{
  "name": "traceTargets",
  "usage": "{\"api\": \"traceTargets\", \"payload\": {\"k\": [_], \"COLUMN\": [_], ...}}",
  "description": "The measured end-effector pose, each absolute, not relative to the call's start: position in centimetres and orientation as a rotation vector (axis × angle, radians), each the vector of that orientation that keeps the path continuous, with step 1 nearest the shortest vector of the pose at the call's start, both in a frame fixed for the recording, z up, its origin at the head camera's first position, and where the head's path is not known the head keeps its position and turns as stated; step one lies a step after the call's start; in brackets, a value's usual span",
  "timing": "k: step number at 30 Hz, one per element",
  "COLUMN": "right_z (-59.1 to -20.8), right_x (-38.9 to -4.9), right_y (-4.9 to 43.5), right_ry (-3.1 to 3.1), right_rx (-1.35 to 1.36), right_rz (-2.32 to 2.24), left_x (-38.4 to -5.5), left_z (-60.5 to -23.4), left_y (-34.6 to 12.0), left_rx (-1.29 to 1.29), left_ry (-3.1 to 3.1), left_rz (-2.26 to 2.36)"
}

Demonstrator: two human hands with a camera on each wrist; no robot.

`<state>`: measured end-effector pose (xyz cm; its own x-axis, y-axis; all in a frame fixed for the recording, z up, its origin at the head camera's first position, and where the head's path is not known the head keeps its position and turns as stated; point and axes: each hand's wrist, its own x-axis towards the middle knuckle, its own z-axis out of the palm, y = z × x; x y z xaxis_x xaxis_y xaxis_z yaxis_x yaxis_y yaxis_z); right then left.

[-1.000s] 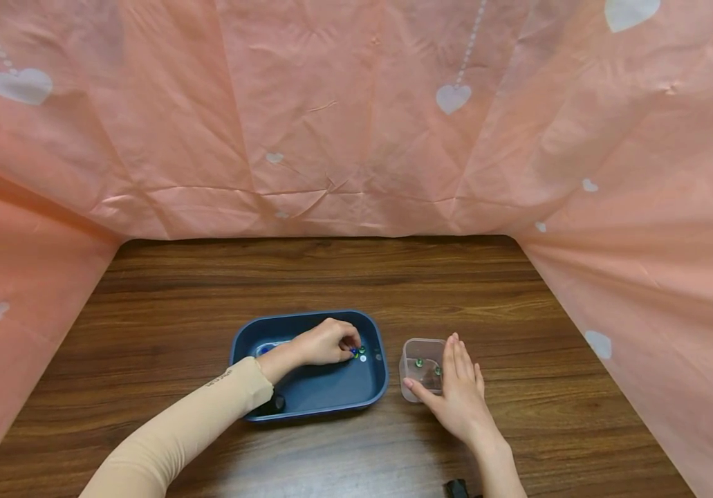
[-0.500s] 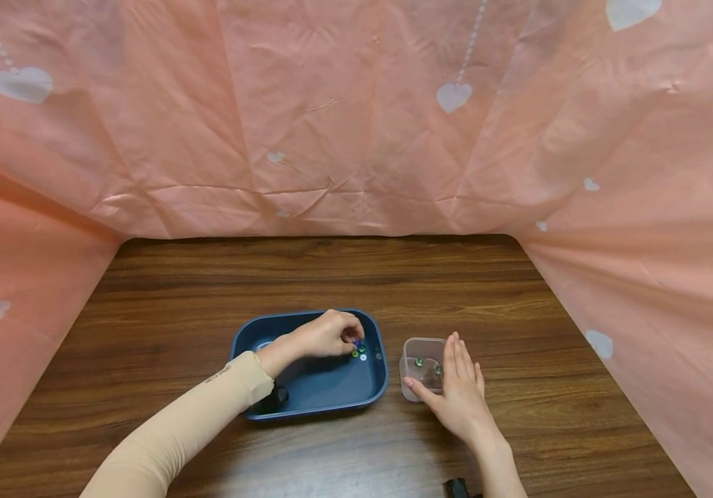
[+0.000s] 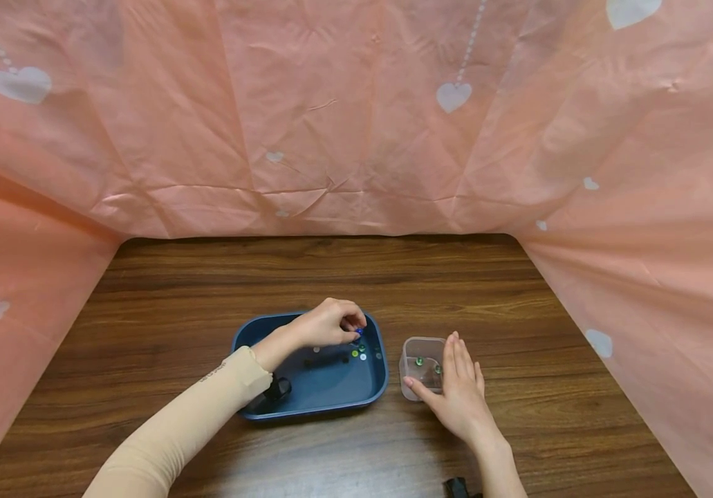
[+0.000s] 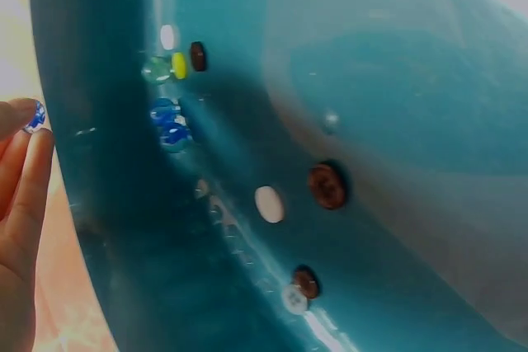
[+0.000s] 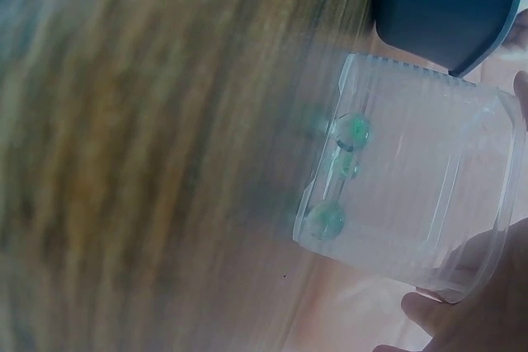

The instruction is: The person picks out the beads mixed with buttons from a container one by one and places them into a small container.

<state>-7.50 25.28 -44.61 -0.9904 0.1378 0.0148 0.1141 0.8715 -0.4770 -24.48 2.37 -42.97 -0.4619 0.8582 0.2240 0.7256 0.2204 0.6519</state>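
Between thumb and fingertips, my left hand (image 3: 330, 325) pinches a blue-and-white glass marble (image 4: 36, 117) over the far right part of a blue plastic basin (image 3: 331, 398). Down in the basin lie more blue marbles (image 4: 171, 126), a green marble (image 4: 157, 70) and several brown, white and yellow buttons, including a brown button (image 4: 327, 185). My right hand (image 3: 463, 398) rests with straight fingers along the right side of a clear plastic box (image 5: 412, 179), its thumb at the near rim. Green marbles (image 5: 353, 131) sit on the bottom of that box.
The basin and the box stand side by side on a brown wood-grain table (image 3: 256, 277), a narrow gap between them. A pink curtain (image 3: 356, 152) with white hearts encloses the far edge and both sides.
My left hand has lifted and moved slightly away from me with the blue marble in its fingertips, uncovering buttons beneath. The right hand and the box have stayed put.
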Motion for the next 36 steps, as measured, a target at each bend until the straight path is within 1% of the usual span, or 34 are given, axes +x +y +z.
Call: {"api": "traceTargets", "payload": {"k": [19,36], "right_z": [-44.5,-44.5], "right_x": [-7.5,-7.6], "right_y": [25.2,25.2], "right_ry": [-3.005,-3.013], "right_rx": [-0.207,-0.205], "right_rz": [0.758,0.748], "left_x": [-24.0,-23.2], "left_z": [-41.0,-40.6], "left_y": [3.7,5.4], "left_rx": [1.582,1.609], "left_ry": [2.288,2.244], "left_rz": [1.135,1.177]}}
